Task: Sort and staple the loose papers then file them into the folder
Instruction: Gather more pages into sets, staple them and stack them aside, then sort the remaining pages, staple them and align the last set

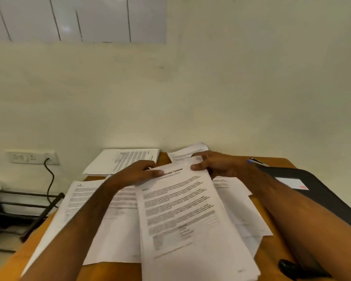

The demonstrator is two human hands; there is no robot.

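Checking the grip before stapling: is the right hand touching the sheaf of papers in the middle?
Touching. The head view shows the right hand pinching the top edge of the sheaf of papers, thumb on its front.

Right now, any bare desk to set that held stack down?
Little. Bare table shows at the near edge, left of the held stack, and a strip right of it beside the black folder. The centre is crowded with loose papers.

This looks like an office. A wooden desk (267, 258) stands against a plain cream wall (231, 88), strewn with printed papers (182, 209), beside a black folder (320, 187), a pen (256, 162) and a wall socket (33, 157).
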